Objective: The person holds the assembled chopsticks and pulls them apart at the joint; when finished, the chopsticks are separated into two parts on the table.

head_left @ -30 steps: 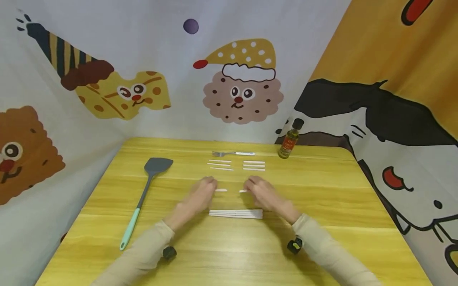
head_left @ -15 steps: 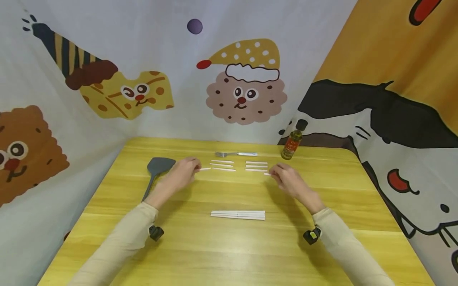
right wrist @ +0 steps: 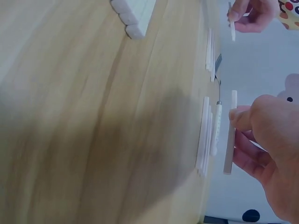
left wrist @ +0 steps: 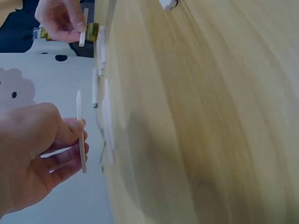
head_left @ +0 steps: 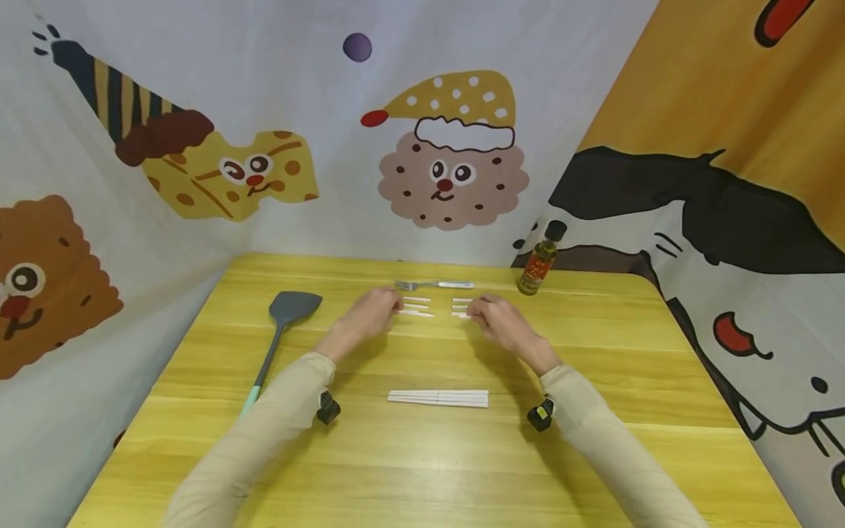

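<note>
My left hand point(head_left: 371, 312) pinches a short white stick point(left wrist: 80, 135) between thumb and fingers, above the table by the left row of white sticks point(head_left: 417, 306). Opposite it, my right hand point(head_left: 499, 321) pinches another short white stick point(right wrist: 231, 133), close to the right row of white sticks point(head_left: 460, 306). Both held sticks are raised off the wood in the wrist views. In the head view the hands partly cover the outer ends of the two rows. A bundle of longer white sticks point(head_left: 438, 398) lies nearer the front.
Behind the rows lies a fork point(head_left: 436, 284) with a white handle. A bottle with a dark cap point(head_left: 538, 264) stands at the back right. On the left, a grey spatula point(head_left: 290, 308) has its green handle partly behind my left sleeve. A printed cloth backs the wooden table point(head_left: 422, 469).
Each hand first went away from me and outward with its short stick, from behind the bundle. Over the last half second both have come back inward toward the rows.
</note>
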Action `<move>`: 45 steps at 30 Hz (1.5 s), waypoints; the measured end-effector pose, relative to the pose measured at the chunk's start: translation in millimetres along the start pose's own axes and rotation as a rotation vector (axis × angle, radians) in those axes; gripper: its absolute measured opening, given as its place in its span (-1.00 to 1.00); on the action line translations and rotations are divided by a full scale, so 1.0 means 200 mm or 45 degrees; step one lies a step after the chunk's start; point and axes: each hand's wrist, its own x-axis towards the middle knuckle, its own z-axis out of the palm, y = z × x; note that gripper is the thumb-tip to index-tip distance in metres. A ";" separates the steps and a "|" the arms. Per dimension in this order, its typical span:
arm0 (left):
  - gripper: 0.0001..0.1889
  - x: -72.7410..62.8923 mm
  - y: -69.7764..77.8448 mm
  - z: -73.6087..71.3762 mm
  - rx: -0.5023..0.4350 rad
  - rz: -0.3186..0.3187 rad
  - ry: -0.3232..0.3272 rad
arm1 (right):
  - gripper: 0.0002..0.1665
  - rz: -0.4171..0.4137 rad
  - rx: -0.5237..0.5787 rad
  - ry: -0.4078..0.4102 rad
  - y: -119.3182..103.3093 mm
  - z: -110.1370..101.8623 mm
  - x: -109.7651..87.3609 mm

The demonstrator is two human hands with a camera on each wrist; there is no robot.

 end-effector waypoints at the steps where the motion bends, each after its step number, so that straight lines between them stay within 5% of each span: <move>1: -0.83 0.01 0.01 0.01 -0.005 0.012 -0.011 | -0.88 0.012 0.004 -0.008 0.00 0.00 0.00; 8: -0.86 0.09 0.05 0.11 -0.028 0.118 -0.035 | -0.84 0.066 0.002 -0.043 0.03 0.03 0.00; 15: -0.84 0.10 0.05 0.16 -0.068 0.067 -0.064 | -0.83 0.092 0.000 -0.071 0.04 0.07 -0.01; 30: -0.89 0.09 0.00 0.18 -0.055 0.073 -0.052 | -0.85 0.096 0.017 -0.077 0.05 0.13 0.01; 45: -0.89 0.06 0.01 0.13 -0.039 0.011 -0.023 | -0.80 0.151 0.078 -0.075 0.04 0.09 0.00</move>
